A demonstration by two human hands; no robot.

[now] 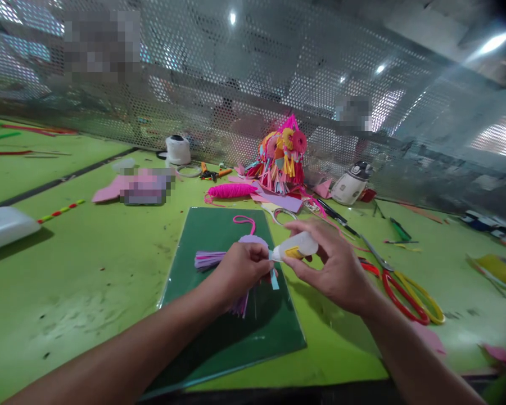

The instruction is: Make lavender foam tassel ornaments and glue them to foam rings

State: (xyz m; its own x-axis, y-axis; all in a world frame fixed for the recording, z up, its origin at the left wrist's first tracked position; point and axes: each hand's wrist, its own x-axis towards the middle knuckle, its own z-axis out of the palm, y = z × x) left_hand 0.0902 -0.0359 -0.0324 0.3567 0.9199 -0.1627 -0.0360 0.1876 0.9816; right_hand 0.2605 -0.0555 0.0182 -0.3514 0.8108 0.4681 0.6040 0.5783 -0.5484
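Note:
My right hand (331,264) grips a small white glue bottle (299,245) with a yellow label, tilted so its nozzle points left. The nozzle meets or almost meets a light blue paper strip (274,279), which my left hand (247,267) pinches between its fingertips. Behind and under the left hand lies a purple paper ornament: a scalloped lilac disc (254,241), a pink cord loop (247,218) at its top, and a fringed purple tassel (208,260) to the left. Another purple fringe (239,306) shows below the hand. My left fingers hide the ornament's middle.
A green cutting mat (202,230) lies under the work. Scissors with red and yellow handles (405,292) rest at right. Behind are a pink yarn bundle (231,191), a heap of colourful tassel ornaments (284,152), a white thread spool (177,151) and a perforated metal screen (185,84).

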